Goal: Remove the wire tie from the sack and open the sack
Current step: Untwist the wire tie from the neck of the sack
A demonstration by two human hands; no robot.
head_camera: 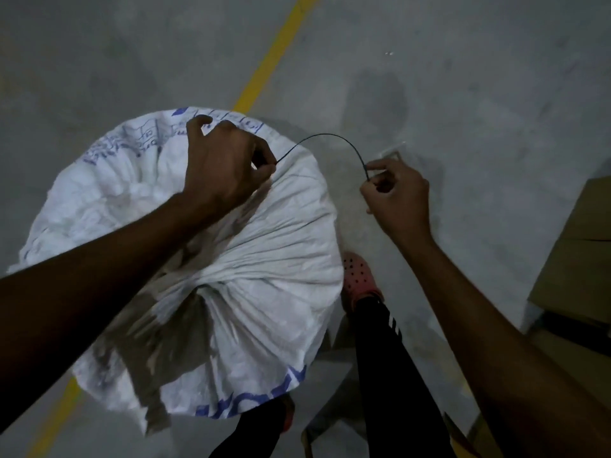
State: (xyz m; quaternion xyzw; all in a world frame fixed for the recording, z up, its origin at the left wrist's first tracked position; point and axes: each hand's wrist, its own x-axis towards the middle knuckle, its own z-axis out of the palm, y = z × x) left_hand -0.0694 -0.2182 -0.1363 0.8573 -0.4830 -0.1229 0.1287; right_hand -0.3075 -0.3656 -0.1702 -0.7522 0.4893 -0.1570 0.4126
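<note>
A large white woven sack (pixel 264 292) with blue print stands on the floor below me, its fabric gathered into a bunched neck near the middle. A thin black wire tie (pixel 330 136) arches in the air above the sack's right edge. My left hand (pixel 224 166) rests on the sack's far part and pinches one end of the wire. My right hand (pixel 396 196) hovers to the right of the sack and pinches the other end. The wire is off the sack's neck.
The grey concrete floor carries a yellow painted line (pixel 274 51) running diagonally behind the sack. Cardboard boxes (pixel 582 246) stand at the right edge. My leg in black trousers and a pink clog (pixel 360 276) are beside the sack.
</note>
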